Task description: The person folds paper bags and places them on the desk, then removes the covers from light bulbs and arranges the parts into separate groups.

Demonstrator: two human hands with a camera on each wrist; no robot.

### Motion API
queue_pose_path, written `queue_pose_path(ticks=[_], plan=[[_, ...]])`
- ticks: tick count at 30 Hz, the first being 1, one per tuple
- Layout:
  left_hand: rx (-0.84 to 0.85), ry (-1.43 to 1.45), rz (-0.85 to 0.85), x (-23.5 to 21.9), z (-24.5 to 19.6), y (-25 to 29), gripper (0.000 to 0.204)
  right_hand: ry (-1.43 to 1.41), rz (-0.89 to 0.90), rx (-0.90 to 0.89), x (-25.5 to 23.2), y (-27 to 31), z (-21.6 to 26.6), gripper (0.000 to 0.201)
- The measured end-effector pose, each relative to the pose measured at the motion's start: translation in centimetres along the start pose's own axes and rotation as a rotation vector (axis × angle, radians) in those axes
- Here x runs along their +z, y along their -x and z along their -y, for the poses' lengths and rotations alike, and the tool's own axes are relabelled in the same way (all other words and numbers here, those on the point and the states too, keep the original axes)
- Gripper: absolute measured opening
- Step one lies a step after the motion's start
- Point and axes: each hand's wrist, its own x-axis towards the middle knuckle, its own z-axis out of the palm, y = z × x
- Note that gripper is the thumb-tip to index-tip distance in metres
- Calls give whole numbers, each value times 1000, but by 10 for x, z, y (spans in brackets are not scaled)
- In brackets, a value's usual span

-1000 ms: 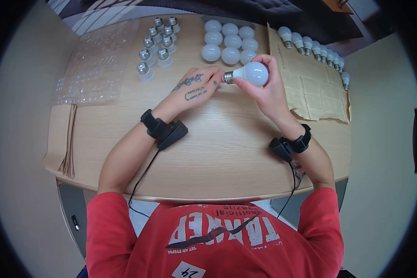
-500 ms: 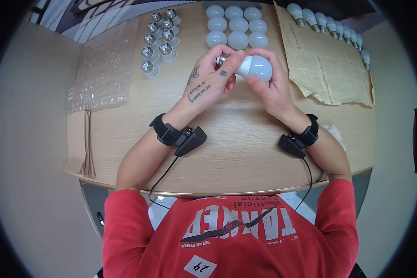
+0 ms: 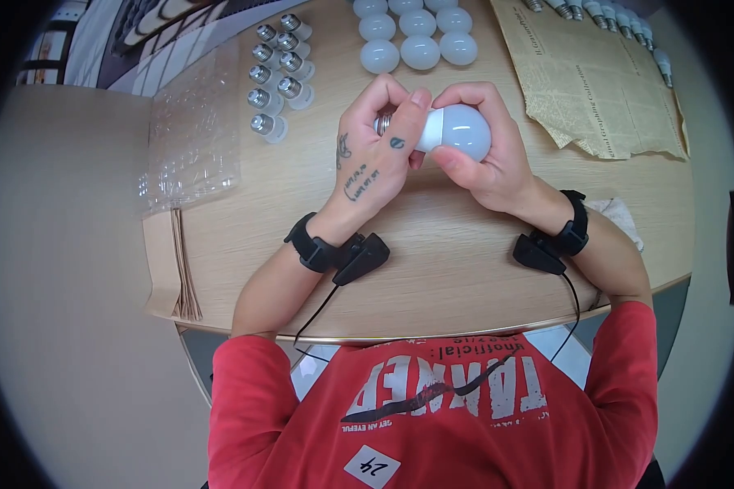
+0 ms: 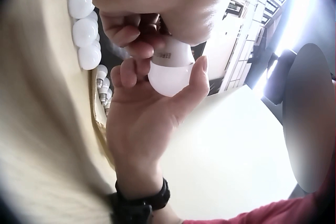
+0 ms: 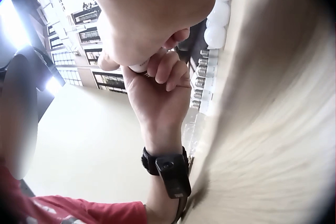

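Both hands hold one light bulb above the table, lying sideways with its screw cap toward the left. My left hand curls round the cap and neck, thumb over the neck, and hides much of the base. The white dome sits in my right hand, between thumb and fingers. In the left wrist view the bulb's white collar and dome show between the two hands. Only a sliver of the bulb shows in the right wrist view. Beyond the hands stand several white domes in rows.
Several bulb bases with metal screw caps stand at the back left. Clear plastic packaging and folded brown paper lie along the left side. Printed brown paper covers the back right, with whole bulbs lined along its far edge. A pale cloth lies beside the right forearm.
My left hand has gone from fingertips at the screw cap to a grip wrapped round the base and neck. The right hand keeps holding the dome. The head view has shifted.
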Motion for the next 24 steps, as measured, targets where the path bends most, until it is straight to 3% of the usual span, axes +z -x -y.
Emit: queue_pose_path(ticks=[18,20,22,24], plan=[[46,68,10,1,4,5,27,-207,100,21,-4,0,11,40],[73,28,28,0,7,5,27,-370,115,87,-6,-1,10,36],[-51,186,35,-9,7,1,28,-684,157,230,-12,-4,8,33],[-91,239,25,-13,7,-3,29,-627,155,233,-9,-3,13,31]])
